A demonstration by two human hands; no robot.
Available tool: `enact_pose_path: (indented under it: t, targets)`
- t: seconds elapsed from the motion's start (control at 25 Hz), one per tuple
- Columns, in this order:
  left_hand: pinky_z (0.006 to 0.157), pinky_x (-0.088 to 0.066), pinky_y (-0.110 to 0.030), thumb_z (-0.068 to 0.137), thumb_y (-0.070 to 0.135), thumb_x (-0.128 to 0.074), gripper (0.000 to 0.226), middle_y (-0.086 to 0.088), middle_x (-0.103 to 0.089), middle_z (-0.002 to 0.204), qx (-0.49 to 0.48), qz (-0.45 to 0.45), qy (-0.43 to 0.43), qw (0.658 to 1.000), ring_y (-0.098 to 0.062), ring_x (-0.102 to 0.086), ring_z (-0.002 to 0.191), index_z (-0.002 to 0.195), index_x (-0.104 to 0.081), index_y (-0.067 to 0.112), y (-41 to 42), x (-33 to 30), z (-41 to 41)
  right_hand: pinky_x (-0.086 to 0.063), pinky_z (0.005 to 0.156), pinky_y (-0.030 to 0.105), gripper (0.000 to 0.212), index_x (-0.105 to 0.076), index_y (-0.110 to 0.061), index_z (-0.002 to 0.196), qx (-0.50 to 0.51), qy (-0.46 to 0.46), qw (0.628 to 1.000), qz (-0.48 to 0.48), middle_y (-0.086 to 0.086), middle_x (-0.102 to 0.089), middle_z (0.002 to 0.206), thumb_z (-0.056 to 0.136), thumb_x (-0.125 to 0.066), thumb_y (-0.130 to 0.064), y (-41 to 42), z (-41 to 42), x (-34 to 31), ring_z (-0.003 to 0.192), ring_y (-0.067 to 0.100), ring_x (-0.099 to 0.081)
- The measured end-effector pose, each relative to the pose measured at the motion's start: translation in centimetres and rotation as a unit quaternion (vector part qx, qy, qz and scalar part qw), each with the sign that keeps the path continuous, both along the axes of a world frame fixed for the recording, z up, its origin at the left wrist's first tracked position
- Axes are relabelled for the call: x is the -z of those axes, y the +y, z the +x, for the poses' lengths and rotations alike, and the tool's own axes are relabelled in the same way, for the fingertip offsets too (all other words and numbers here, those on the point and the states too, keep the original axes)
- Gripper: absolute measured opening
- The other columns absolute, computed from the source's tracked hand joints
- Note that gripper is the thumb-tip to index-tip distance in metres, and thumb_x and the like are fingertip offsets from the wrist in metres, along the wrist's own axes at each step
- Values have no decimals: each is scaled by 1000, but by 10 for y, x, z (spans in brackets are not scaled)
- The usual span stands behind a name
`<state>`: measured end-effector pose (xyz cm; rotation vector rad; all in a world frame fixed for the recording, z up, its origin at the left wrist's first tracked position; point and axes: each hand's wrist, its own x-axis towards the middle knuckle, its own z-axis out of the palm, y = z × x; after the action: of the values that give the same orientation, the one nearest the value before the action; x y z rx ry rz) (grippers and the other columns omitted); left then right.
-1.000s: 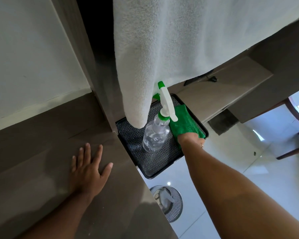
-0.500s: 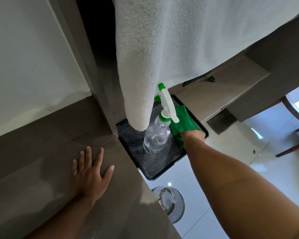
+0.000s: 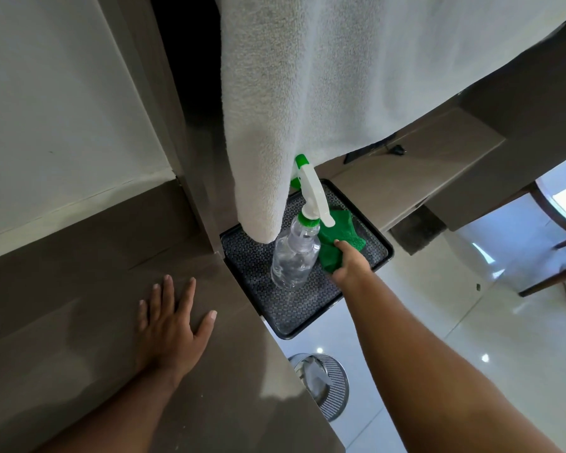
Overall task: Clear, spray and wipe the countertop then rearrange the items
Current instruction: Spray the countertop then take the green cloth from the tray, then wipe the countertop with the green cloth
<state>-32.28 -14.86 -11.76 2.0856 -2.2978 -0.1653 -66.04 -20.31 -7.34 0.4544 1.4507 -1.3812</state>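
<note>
On the black tray [image 3: 370, 237], the right hand [image 3: 348, 263] grips a green cloth [image 3: 339, 238] at the spray bottle's [image 3: 296, 253] three o'clock; the left hand [image 3: 170, 325] lies flat, fingers spread, on the counter [image 3: 79, 273].

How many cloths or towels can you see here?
2. A green cloth gripped by the right hand on the black tray, and a white towel hanging above it. Others may be hidden.
</note>
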Motion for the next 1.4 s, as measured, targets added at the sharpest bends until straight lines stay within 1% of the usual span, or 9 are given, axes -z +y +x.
enact_pose_path:
  t: [0.12, 0.36, 0.52, 0.68, 0.8, 0.92, 1.04, 1.16, 1.4]
  targets:
    - [118, -12, -50, 83, 68, -28, 78, -15, -22, 160, 0, -1, 8, 1000, -33, -19, 147, 151, -29, 29, 0, -3, -2, -54, 50, 32, 21, -58, -6, 109, -33, 47, 998, 0, 14, -69, 104, 89, -64, -8, 43, 8, -41, 75, 25, -68]
    - [118, -12, -50, 82, 69, -27, 78, -15, -24, 160, -6, -5, 11, 1000, -33, -20, 147, 150, -31, 30, 2, -4, -2, -54, 51, 28, 23, -60, -4, 106, -143, 67, 987, -33, 14, -74, 92, 86, -66, -13, 148, 66, -103, 67, 23, -72]
    - [120, -8, -49, 87, 68, -26, 74, -12, -16, 162, -4, 12, -6, 1000, -31, -14, 149, 153, -20, 34, 1, -1, -1, -60, 68, 35, 33, -60, -1, 117, -184, -18, 962, -199, 22, -71, 110, 86, -65, -11, 173, 112, -95, 94, 33, -72]
    - [121, -9, -49, 85, 51, -44, 76, -13, -12, 163, 10, 28, -10, 1000, -32, -13, 149, 153, -16, 35, 0, -1, 4, -57, 87, 46, 41, -47, -8, 121, -319, -4, 943, -91, 18, -65, 122, 87, -70, -12, 203, 144, -46, 106, 31, -67]
    - [122, -8, -46, 83, 41, -49, 76, -11, -12, 163, 13, 43, 13, 999, -30, -12, 150, 153, -18, 35, 0, -5, 6, -57, 78, 42, 44, -45, -18, 110, -565, 274, 777, 35, 6, -64, 111, 82, -72, -37, 220, 140, -27, 90, 20, -64]
    - [123, -9, -43, 90, 38, -50, 68, -10, -14, 163, 34, 66, 93, 993, -26, -11, 150, 152, -24, 31, -3, -15, 15, -51, 93, 37, 72, -40, -22, 130, -590, 569, 567, 81, 1, -53, 123, 75, -60, -63, 217, 126, -27, 109, 19, -53]
    - [119, -24, -42, 92, 42, -50, 62, -14, -31, 157, -7, 31, 188, 982, -29, -27, 146, 148, -39, 19, 10, -23, 68, -28, 114, 39, 79, -23, -25, 149, -594, 652, 471, -23, 5, -30, 155, 84, -44, -66, 179, 130, -25, 140, 25, -32]
    - [116, -27, -51, 87, 49, -42, 69, -21, -35, 153, -154, -12, 104, 982, -39, -32, 142, 144, -44, 10, 45, -24, 164, -4, 120, 42, 76, -6, -27, 155, -694, 646, 314, -57, 12, -6, 164, 93, -29, -64, 124, 157, -4, 150, 33, -5]
    - [115, -19, -58, 90, 60, -18, 74, -24, -22, 158, -243, 34, -45, 969, -44, -22, 143, 151, -28, 20, 89, -4, 243, -5, 120, 48, 65, -9, -24, 155, -677, 688, 248, -87, 18, -3, 163, 97, -25, -49, 18, 287, 30, 149, 37, -2]
